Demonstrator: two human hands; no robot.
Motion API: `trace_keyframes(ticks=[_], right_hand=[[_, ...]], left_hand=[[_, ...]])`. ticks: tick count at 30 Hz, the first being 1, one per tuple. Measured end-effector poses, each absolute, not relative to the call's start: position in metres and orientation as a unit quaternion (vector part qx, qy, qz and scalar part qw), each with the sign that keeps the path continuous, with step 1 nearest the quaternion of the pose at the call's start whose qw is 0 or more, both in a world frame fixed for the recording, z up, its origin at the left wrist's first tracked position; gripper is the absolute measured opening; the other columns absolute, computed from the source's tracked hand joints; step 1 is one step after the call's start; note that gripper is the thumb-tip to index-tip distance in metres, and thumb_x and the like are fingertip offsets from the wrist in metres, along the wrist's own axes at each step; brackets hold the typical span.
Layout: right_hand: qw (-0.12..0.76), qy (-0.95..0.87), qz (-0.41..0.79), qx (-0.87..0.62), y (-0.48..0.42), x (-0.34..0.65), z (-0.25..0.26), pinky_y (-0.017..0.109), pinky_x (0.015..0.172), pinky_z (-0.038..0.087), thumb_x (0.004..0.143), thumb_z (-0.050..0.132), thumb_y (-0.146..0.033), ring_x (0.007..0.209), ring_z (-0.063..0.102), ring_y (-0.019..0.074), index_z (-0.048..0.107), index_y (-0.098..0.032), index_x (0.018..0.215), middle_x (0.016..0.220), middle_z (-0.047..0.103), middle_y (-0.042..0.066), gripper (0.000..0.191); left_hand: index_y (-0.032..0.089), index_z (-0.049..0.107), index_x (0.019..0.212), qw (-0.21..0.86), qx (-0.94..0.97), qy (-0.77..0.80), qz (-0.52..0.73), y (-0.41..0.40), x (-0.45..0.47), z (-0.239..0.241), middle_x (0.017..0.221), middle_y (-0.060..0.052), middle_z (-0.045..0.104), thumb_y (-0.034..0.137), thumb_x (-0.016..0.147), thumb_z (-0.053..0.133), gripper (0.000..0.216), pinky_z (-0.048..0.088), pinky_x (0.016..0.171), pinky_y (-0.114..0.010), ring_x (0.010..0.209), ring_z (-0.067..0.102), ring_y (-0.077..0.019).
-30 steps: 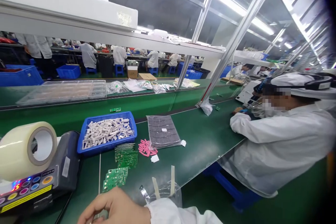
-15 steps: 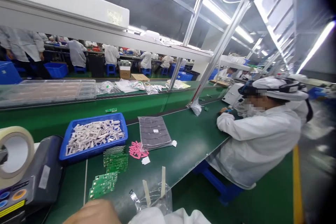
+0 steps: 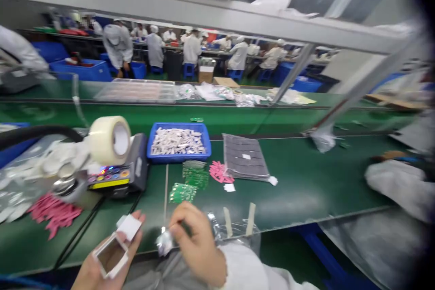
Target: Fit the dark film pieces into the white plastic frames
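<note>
My left hand (image 3: 131,253), at lower left, is closed around a white plastic frame (image 3: 108,260) with an open rectangular middle. A small white square piece (image 3: 129,227) sits at the frame's upper end, by the fingertips. To the right, my right hand (image 3: 199,240) pinches with thumb and forefinger at a crumpled, shiny silvery piece (image 3: 165,242); blur hides its exact kind. Just beyond that hand lie green circuit boards (image 3: 182,193) on the green bench. A clear plastic bag (image 3: 238,233) with two tape strips hangs at the bench edge, beside my right wrist.
A blue tray (image 3: 179,158) holds many small white parts. Left of it stands a tape dispenser (image 3: 137,172) with a tape roll (image 3: 107,140). Pink strips (image 3: 56,210) lie at left, more pink pieces (image 3: 220,171) near a bagged dark sheet (image 3: 246,158). A co-worker's sleeve (image 3: 396,183) is at right.
My view has swung left and down from the co-worker. Both hands now show, the left with the white frame; before, only part of one hand was visible at the bottom.
</note>
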State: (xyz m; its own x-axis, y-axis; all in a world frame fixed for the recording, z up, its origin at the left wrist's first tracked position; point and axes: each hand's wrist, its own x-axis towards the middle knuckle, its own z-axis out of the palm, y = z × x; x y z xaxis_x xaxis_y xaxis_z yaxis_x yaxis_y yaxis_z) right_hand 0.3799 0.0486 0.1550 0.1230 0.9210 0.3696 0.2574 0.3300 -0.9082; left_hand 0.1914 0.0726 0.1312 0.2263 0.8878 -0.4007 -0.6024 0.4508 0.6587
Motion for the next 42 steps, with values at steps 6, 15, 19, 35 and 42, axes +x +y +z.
trace_keyframes(ticks=[6,15,19,35,42], right_hand=[[0.303,-0.683,0.338,-0.573,0.067,0.387,0.104,0.03,0.072,0.038,0.075,0.058,-0.007,0.077,0.051,0.0174,0.058,-0.017,0.07,0.073,0.056,0.002,0.011],[0.43,-0.38,0.757,-0.311,0.063,0.379,0.159,0.021,0.05,0.039,0.09,0.038,-0.051,0.053,0.053,0.0092,0.049,-0.016,0.096,0.069,0.057,0.002,0.037],[0.417,-0.27,0.832,-0.247,0.063,0.377,0.169,0.016,0.044,0.04,0.089,0.049,-0.045,0.047,0.055,0.0068,0.053,-0.013,0.099,0.064,0.056,0.0,0.034],[0.492,-0.632,0.501,-0.328,0.07,0.415,0.191,0.034,0.071,0.043,0.078,0.066,-0.036,0.074,0.06,0.0163,0.07,-0.029,0.08,0.093,0.07,0.003,0.008],[0.406,-0.783,0.396,-0.256,0.075,0.416,0.2,0.04,0.084,0.038,0.09,0.05,-0.032,0.081,0.061,0.0152,0.064,-0.036,0.102,0.105,0.068,0.0,0.019]], left_hand=[[0.02,0.072,0.085,0.777,0.28,0.287,0.486,0.074,0.196,0.153,0.123,-0.009,0.061,0.048,0.061,0.069,0.036,0.023,0.109,-0.051,0.13,0.034,-0.0353],[0.02,0.071,0.08,0.817,0.36,0.205,0.401,0.071,0.218,0.166,0.087,-0.007,0.063,0.049,0.058,0.072,0.037,0.047,0.076,-0.039,0.08,0.062,-0.0242],[0.019,0.07,0.077,0.837,0.376,0.172,0.359,0.074,0.225,0.168,0.081,-0.005,0.057,0.048,0.059,0.072,0.035,0.045,0.063,-0.035,0.065,0.06,-0.0195],[0.007,0.07,0.085,0.903,0.248,0.192,0.292,0.073,0.226,0.161,0.071,-0.009,0.069,0.04,0.064,0.07,0.04,0.045,0.08,-0.036,0.069,0.061,-0.0178],[0.009,0.07,0.079,0.93,0.178,0.157,0.28,0.066,0.236,0.159,0.066,-0.006,0.065,0.037,0.069,0.068,0.03,0.049,0.076,-0.04,0.064,0.06,-0.0152]])
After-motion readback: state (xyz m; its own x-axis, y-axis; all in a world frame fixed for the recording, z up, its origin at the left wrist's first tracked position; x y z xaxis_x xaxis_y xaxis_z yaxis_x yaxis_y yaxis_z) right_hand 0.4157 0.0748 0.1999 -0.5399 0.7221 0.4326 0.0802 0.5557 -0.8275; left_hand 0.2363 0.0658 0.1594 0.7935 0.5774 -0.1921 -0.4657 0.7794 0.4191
